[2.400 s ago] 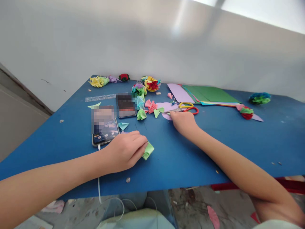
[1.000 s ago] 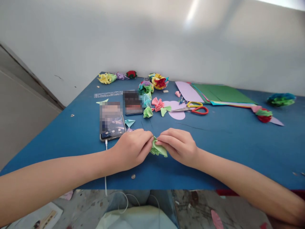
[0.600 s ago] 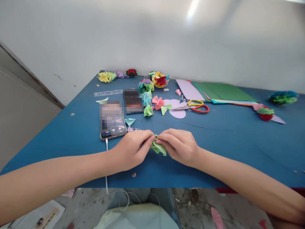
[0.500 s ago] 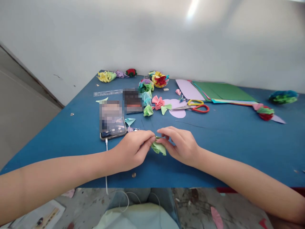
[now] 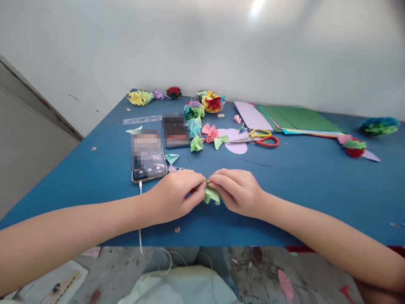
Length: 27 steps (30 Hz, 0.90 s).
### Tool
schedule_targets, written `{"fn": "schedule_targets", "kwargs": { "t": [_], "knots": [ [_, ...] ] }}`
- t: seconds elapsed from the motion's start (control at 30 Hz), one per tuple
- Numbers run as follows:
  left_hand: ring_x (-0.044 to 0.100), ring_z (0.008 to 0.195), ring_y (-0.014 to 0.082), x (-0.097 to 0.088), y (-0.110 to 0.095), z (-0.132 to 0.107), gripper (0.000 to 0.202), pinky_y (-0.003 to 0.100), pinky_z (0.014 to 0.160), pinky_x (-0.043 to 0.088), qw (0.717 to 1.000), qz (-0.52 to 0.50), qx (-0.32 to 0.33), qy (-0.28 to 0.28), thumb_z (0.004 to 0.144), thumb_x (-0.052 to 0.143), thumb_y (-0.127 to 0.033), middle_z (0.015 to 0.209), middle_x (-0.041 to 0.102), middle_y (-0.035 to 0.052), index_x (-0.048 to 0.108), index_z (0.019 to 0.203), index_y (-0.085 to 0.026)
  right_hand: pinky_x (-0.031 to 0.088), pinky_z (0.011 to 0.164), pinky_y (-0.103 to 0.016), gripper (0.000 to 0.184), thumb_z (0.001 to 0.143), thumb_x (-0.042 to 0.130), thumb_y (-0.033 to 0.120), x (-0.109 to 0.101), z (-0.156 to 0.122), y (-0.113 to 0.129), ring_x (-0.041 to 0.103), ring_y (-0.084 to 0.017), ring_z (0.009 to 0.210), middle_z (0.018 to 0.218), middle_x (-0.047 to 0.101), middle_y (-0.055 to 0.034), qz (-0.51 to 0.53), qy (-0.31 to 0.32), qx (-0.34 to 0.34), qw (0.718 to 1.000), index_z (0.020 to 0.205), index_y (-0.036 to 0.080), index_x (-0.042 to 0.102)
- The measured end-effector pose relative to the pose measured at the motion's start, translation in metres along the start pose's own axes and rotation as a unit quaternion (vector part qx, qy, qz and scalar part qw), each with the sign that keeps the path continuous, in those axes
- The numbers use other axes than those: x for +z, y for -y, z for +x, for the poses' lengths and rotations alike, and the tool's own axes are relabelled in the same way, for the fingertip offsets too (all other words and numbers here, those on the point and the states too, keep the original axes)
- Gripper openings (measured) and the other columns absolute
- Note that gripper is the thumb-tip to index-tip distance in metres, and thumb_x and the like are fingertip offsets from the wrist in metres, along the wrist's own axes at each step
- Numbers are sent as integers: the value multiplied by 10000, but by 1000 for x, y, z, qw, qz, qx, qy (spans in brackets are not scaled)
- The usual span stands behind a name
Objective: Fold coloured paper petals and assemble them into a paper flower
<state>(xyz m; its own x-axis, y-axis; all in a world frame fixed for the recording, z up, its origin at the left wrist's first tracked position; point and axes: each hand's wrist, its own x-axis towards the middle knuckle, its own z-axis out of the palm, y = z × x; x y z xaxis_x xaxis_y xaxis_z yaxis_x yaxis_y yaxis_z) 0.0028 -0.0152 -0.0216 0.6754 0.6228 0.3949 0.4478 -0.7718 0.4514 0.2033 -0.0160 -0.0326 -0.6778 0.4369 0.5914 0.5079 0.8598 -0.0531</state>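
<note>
A crumpled light-green paper flower [image 5: 211, 196] hangs between my two hands, above the near part of the blue table [image 5: 300, 181]. My left hand [image 5: 182, 195] pinches its upper edge with thumb and index finger. From the other side, my right hand [image 5: 238, 192] has its fingertips pressed together on the same upper edge, close to the left fingertips. The fingers hide the top of the paper. Beyond my hands lie a light-blue folded paper piece [image 5: 172, 158], a green paper piece [image 5: 196, 144] and a pink one [image 5: 210, 133].
Scissors [image 5: 265, 138] with yellow and red handles lie on purple paper [image 5: 236, 147]. A charging phone [image 5: 148, 169], a second phone [image 5: 177, 141] and a ruler [image 5: 142, 120] are at left. Stacked coloured paper [image 5: 300, 118] sits at back right; several paper flowers [image 5: 213, 102] line the wall.
My right fingers have closed in from a looser spread and now meet my left fingertips at the paper's top. The green paper flower has turned slightly, with less of it showing.
</note>
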Motion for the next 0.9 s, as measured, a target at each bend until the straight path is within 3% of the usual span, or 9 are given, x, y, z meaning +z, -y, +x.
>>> {"fn": "schedule_targets", "kwargs": {
  "t": [0.37, 0.57, 0.9],
  "knots": [
    [457, 632, 112, -4, 3, 0, 176, 242, 623, 370, 999, 1, 18, 30, 871, 401, -225, 669, 517, 8, 548, 828, -138, 449, 610, -229, 142, 859, 464, 143, 5, -3, -7, 551, -121, 685, 831, 608, -59, 82, 44, 30, 995, 994, 141, 507],
    [457, 620, 118, -5, -3, -3, 179, 245, 580, 367, 999, -7, 38, 2, 847, 450, -285, 661, 518, 11, 546, 861, -134, 463, 652, -229, 196, 841, 467, 92, 3, -6, -5, 550, -121, 750, 860, 601, -66, 152, 3, 31, 988, 1022, 165, 488],
    [478, 650, 129, -9, -6, -4, 162, 247, 562, 352, 996, -19, 89, -6, 836, 452, -275, 708, 558, 38, 537, 878, -144, 476, 625, -206, 172, 833, 432, 71, -3, -4, 3, 555, -108, 738, 808, 593, -54, 180, -27, 20, 983, 965, 159, 497]
  ]
}}
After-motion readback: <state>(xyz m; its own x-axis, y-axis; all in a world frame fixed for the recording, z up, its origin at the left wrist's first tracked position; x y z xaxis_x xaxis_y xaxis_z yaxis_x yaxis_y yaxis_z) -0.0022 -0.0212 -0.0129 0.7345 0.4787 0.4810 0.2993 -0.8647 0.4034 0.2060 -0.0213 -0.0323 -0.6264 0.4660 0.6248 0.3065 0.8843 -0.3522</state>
